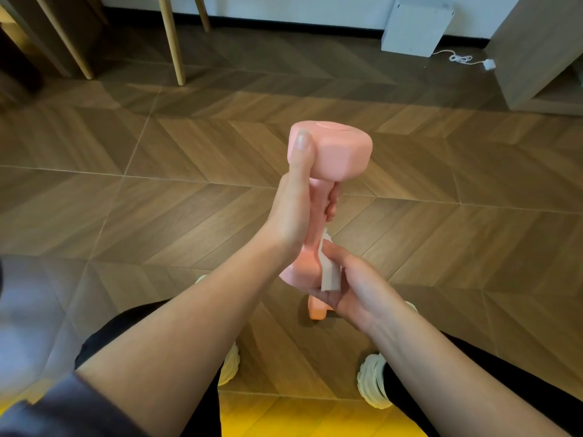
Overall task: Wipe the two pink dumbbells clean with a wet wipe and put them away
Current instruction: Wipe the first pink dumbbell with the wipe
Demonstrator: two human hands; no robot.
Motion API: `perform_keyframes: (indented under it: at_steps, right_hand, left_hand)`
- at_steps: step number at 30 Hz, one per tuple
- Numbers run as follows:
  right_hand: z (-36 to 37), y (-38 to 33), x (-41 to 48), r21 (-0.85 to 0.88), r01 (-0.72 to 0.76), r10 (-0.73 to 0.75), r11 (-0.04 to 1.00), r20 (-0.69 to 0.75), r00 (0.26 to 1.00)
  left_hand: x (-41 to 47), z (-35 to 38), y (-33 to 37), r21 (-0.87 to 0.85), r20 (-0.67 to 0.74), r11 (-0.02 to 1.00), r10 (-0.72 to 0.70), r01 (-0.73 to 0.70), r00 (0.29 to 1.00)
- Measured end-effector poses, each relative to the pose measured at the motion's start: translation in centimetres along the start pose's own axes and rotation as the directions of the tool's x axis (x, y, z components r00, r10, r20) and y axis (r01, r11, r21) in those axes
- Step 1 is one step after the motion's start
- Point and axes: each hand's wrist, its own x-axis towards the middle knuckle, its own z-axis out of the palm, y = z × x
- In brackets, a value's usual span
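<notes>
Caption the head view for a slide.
Left hand grips a dumbbell; right hand presses a wipe to its lower end.

Herringbone wood floor [189, 159], pale chair legs [172, 39], white wall [284, 4].

no legible txt or labels anywhere

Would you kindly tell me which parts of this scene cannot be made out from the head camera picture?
Head view:
- The second dumbbell, on the floor: mostly hidden behind the right hand; only one end shows.
- The held dumbbell: handle covered by the left hand; lower head partly hidden by the wet wipe and both hands.
- The white box: cut off by the top edge.
- The sleeve, lower left: blurred.
</notes>
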Motion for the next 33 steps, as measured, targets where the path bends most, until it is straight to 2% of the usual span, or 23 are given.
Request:
perform_keyframes:
  at_steps: [3,9,13,18,21,25,30,33]
  right_hand:
    - [0.31,-0.08,0.31,-0.035,0.025,-0.026,0.999,-0.042,0.999]
    - [-0.14,0.10,0.14,-0.070,-0.051,0.056,0.996,0.068,0.996]
    - [-0.02,-0.04,0.20,-0.074,-0.074,0.079,0.994,0.059,0.995]
    - [-0.49,-0.38,0.12,-0.025,-0.002,0.001,1.000,-0.035,0.999]
    - [-0.60,-0.20,0.23,-0.038,0.029,-0.030,0.999,-0.037,0.999]
    - [-0.02,0.02,0.19,-0.111,0.009,-0.009,0.994,-0.003,1.000]
    - [-0.05,-0.12,0.04,-0.122,0.011,-0.010,0.993,0.016,1.000]
    - [-0.02,-0.25,0.30,-0.200,0.016,-0.020,0.980,-0.016,1.000]
  left_hand:
    - [-0.23,0.35,0.22,-0.040,0.030,0.999,0.031,-0.030,0.999]
    - [-0.06,-0.15,0.27,-0.157,0.079,0.987,0.054,-0.041,0.995]
    - [0.12,-0.45,0.01,-0.175,0.172,0.984,0.052,-0.021,0.984]
    - [0.45,-0.36,-0.28,-0.089,0.068,0.996,0.034,-0.028,0.997]
    - [0.57,-0.11,-0.13,-0.051,-0.011,0.999,0.009,-0.010,1.000]
    - [0.24,-0.01,0.28,-0.105,0.015,0.994,0.021,-0.019,1.000]
    - [0.08,-0.33,0.38,-0.151,0.030,0.987,0.058,-0.053,0.998]
    - [0.08,-0.35,0.56,-0.198,0.067,0.979,0.052,-0.038,0.996]
